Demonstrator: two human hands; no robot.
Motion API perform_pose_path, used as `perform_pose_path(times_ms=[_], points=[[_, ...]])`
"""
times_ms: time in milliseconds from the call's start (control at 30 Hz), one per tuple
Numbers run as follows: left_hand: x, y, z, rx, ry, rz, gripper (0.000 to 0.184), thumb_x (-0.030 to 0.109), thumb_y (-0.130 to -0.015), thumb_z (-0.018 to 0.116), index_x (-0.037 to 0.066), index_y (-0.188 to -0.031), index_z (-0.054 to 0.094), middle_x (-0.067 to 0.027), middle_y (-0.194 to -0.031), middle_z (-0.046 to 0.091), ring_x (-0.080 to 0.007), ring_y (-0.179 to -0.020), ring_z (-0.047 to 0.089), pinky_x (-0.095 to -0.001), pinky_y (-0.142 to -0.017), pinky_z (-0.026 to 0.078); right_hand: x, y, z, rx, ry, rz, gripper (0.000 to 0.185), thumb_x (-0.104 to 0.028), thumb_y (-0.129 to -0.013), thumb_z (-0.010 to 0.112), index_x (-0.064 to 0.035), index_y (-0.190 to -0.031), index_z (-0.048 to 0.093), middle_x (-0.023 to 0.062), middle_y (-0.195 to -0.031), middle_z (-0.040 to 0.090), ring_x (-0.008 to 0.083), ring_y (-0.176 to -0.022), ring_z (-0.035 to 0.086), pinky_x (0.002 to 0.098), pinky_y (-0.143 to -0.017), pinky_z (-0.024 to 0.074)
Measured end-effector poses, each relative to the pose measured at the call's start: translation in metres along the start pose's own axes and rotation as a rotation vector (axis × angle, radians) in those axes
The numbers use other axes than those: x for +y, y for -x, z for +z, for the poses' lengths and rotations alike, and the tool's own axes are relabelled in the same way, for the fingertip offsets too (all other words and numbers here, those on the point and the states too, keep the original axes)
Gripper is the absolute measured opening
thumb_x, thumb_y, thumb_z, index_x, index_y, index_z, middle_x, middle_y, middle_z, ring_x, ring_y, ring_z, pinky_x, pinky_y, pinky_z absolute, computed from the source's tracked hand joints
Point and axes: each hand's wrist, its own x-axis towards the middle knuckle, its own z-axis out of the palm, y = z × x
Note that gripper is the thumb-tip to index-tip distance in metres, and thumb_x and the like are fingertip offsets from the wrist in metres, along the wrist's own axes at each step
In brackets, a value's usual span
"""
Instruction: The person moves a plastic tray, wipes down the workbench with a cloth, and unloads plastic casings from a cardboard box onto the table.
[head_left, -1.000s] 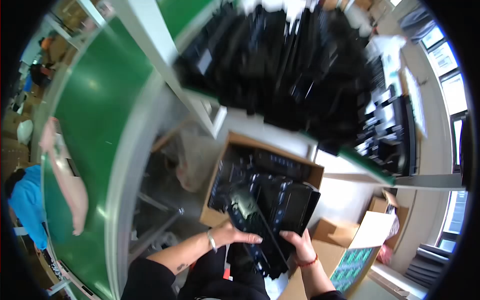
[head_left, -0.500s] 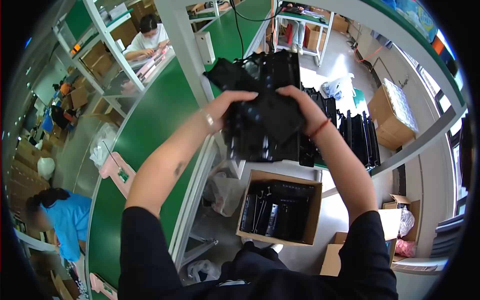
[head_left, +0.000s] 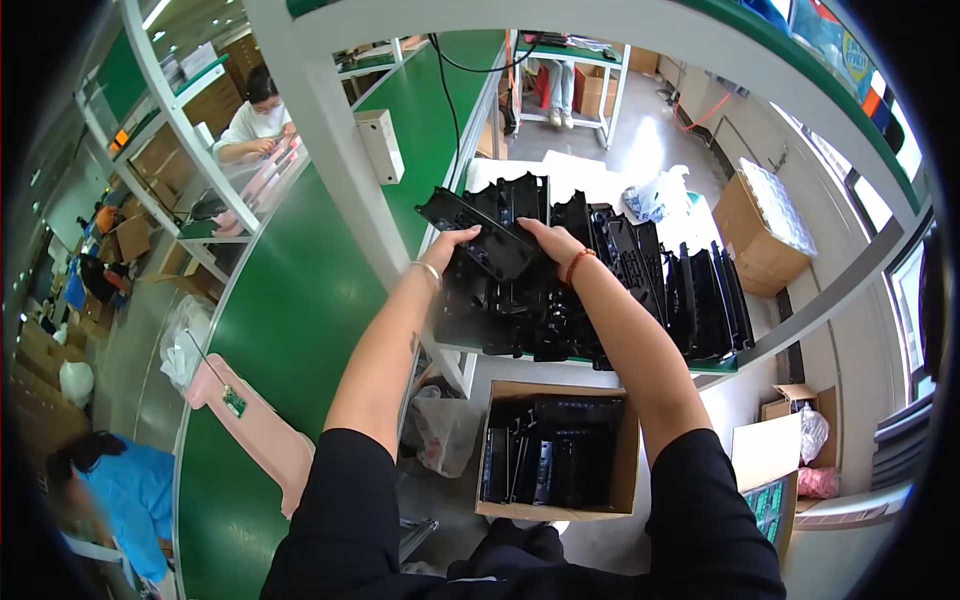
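My left hand [head_left: 449,247] and my right hand [head_left: 553,246] grip a bunch of black moulded plastic parts [head_left: 505,257] from its two sides. Both thumbs lie on top, while the other fingers are mostly hidden. One part lies slantwise across the top, its far end pointing left. The bunch is at the left end of a row of similar black plastic parts [head_left: 690,295] on a white-topped table [head_left: 590,178]. Whether it rests fully on the tabletop is hidden.
A cardboard box [head_left: 628,455] holding black parts stands on the floor below. Left is a green bench [head_left: 290,260] with a pink plastic piece [head_left: 262,428]. A grey frame post [head_left: 345,150] rises close to my left hand. Two people [head_left: 262,125] [head_left: 125,500] sit farther left.
My hands have lowered the bunch of black parts from mid-air to the table, beside the row. My view has shifted, showing more of the pink piece.
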Motion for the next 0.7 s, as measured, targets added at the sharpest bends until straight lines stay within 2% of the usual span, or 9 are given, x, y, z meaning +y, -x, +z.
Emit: perform_pose_path(times_ms=[33,133,300,400,433,533,600,700], points=[[-0.005,-0.007,-0.005,0.010,0.000,-0.033,0.037,0.034,-0.076,0.066,0.004,-0.098,0.064,-0.0091,-0.095,0.067,-0.0219,-0.080,0.063,-0.0327,-0.081,0.048,0.002,-0.004,-0.001,0.006,-0.003,0.008,0.039,-0.037,-0.079,0.064,-0.0014,-0.094,0.064,0.0132,-0.093,0.066,0.0238,-0.080,0.064,0.0328,-0.072,0.0516],[-0.013,-0.035,-0.022,0.083,-0.144,-0.082,0.035,0.034,-0.075,0.066,0.005,-0.096,0.065,-0.0082,-0.091,0.067,-0.0215,-0.077,0.063,-0.0317,-0.078,0.049,-0.005,0.008,0.006,0.303,0.981,-0.334,0.052,-0.047,-0.079,0.060,0.0039,-0.091,0.064,0.0198,-0.093,0.065,0.0332,-0.086,0.063,0.0400,-0.078,0.0504],[-0.026,-0.058,-0.036,0.143,-0.288,-0.034,0.032,0.033,-0.074,0.066,0.008,-0.094,0.066,-0.0064,-0.087,0.067,-0.0196,-0.076,0.063,-0.0299,-0.077,0.048,0.002,0.003,0.005,0.298,1.113,-0.426,0.054,-0.049,-0.080,0.057,0.0029,-0.090,0.066,0.0245,-0.097,0.063,0.0375,-0.091,0.061,0.0412,-0.080,0.0495],[-0.024,-0.058,-0.040,0.068,-0.275,0.048,0.035,0.034,-0.072,0.066,0.008,-0.095,0.065,-0.0061,-0.088,0.067,-0.0181,-0.078,0.063,-0.0287,-0.076,0.048,-0.014,0.011,0.015,0.339,1.284,-0.678,0.051,-0.047,-0.080,0.057,0.0012,-0.093,0.065,0.0237,-0.100,0.062,0.0371,-0.095,0.060,0.0414,-0.082,0.0488],[-0.024,-0.057,-0.040,0.032,-0.272,0.085,0.036,0.035,-0.072,0.067,0.009,-0.096,0.065,-0.0060,-0.089,0.067,-0.0173,-0.079,0.063,-0.0282,-0.075,0.048,-0.017,0.017,0.020,0.342,1.277,-0.673,0.051,-0.047,-0.080,0.057,0.0012,-0.093,0.065,0.0237,-0.100,0.062,0.0371,-0.095,0.060,0.0414,-0.082,0.0488],[-0.019,-0.045,-0.031,0.084,-0.198,0.114,0.041,0.040,-0.076,0.064,0.007,-0.099,0.064,-0.0055,-0.090,0.066,-0.0156,-0.080,0.062,-0.0281,-0.074,0.049,-0.019,0.034,0.039,0.087,1.032,-0.349,0.042,-0.040,-0.081,0.056,-0.0006,-0.093,0.066,0.0228,-0.100,0.063,0.0367,-0.095,0.060,0.0410,-0.083,0.0488],[-0.018,-0.045,-0.026,0.105,-0.157,0.132,0.043,0.043,-0.078,0.063,0.007,-0.101,0.063,-0.0052,-0.091,0.066,-0.0147,-0.080,0.062,-0.0280,-0.074,0.049,-0.010,0.030,0.046,0.121,0.982,-0.333,0.040,-0.037,-0.080,0.056,-0.0003,-0.093,0.065,0.0225,-0.099,0.063,0.0365,-0.095,0.060,0.0410,-0.083,0.0486],[-0.022,-0.056,-0.022,0.140,0.071,0.511,0.051,0.050,-0.085,0.053,0.004,-0.105,0.061,-0.0055,-0.096,0.065,-0.0135,-0.084,0.061,-0.0285,-0.076,0.048,-0.004,0.033,0.053,0.192,0.890,-0.301,0.036,-0.032,-0.080,0.055,0.0002,-0.094,0.065,0.0218,-0.099,0.063,0.0362,-0.096,0.060,0.0411,-0.084,0.0483]])
